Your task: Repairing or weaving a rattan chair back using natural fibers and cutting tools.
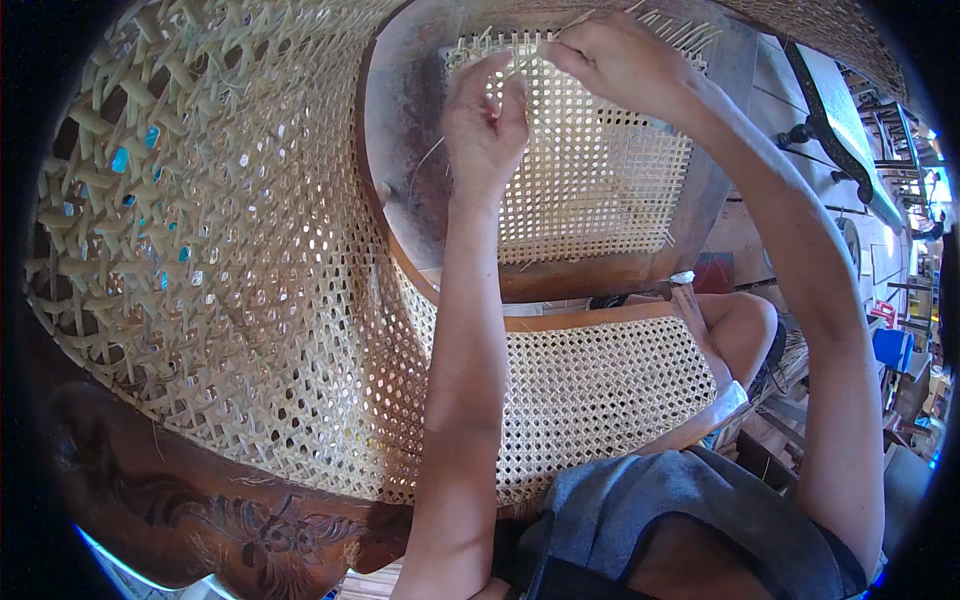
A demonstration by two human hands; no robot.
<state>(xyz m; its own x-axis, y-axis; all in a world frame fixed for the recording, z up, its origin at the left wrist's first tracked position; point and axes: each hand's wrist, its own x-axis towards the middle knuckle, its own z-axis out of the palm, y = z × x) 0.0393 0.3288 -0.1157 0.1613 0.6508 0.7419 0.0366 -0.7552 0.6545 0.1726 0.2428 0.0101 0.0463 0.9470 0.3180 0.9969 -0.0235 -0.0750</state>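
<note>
One thin cane strand (540, 52) runs between your fingertips, across the woven seat panel's (600, 190) top edge. Your left hand (485, 125) pinches it shut; your right hand (620, 62) pinches likewise (wooden frame (400, 150) just outside).

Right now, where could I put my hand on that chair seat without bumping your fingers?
The lower half of the woven cane panel is bare, bordered by the wooden seat frame below and on both sides. The top edge is crowded: the left hand and right hand pinch cane strands there.
</note>
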